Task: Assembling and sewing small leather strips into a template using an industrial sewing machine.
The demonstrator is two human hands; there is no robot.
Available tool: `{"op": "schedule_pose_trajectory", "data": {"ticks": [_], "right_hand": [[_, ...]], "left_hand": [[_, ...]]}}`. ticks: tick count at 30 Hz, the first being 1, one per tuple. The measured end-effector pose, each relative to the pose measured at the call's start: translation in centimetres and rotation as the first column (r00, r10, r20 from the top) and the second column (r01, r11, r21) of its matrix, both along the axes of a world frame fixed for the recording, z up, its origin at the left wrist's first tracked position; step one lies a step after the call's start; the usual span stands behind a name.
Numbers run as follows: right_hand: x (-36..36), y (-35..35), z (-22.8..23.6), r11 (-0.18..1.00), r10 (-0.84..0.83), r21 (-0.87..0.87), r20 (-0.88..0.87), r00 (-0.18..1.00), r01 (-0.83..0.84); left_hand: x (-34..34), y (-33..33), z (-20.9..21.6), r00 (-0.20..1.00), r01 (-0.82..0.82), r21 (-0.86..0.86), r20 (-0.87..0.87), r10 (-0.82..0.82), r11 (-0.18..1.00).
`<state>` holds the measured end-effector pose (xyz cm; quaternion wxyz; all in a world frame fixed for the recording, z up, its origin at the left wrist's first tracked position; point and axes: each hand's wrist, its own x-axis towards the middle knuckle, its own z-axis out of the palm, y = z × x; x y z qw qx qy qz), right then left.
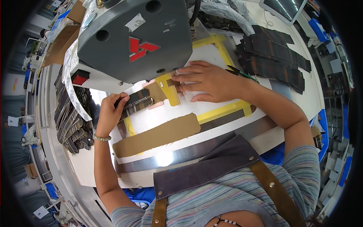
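Observation:
My left hand [112,110] is closed, thumb and fingers pinching the left end of a dark plaid fabric strip [137,102]. The strip lies slantwise below the machine head, beside a brown piece of card [155,94]. My right hand [211,82] is open and palm down, its fingers spread toward a yellow-taped part [172,90] at the strip's right end. Its fingertips reach close under the machine head, so what they touch there is partly hidden. A dark pointed tool with a green edge [242,73], perhaps snips, lies just beyond my right wrist.
The grey machine head [132,45] overhangs the work area. A long brown strip [159,136] lies on the white plate [177,118], which has yellow tape along its edges. Plaid pieces are stacked at the right [276,53] and heaped at the left [73,117].

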<state>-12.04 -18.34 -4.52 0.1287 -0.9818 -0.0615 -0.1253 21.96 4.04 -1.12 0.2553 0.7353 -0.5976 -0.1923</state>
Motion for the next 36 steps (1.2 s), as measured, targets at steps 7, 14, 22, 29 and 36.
{"op": "schedule_pose_trajectory", "data": {"ticks": [7,14,22,29,36], "right_hand": [[0.0,0.0,0.5,0.996,-0.038,0.091,0.147,0.988,0.025],[-0.1,0.1,0.1,0.997,0.017,0.065,0.155,0.988,-0.027],[-0.5,0.1,-0.6,1.000,-0.011,0.024,0.110,0.994,0.009],[-0.1,0.5,-0.4,0.999,-0.015,-0.033,0.115,0.993,0.019],[0.0,0.6,-0.6,0.995,-0.041,-0.087,0.115,0.993,0.051]], "left_hand": [[-3.3,-2.6,0.7,0.977,-0.024,-0.093,-0.214,0.003,0.995],[-7.0,-4.7,-1.7,0.984,-0.174,0.013,0.046,0.173,0.985],[-11.0,-1.7,0.1,0.847,0.324,-0.152,0.486,-0.215,0.934],[-11.2,-0.8,-0.9,0.884,0.261,-0.092,0.423,-0.200,0.961],[-11.0,-0.8,-1.0,0.900,0.250,-0.126,0.396,-0.182,0.960]]}}
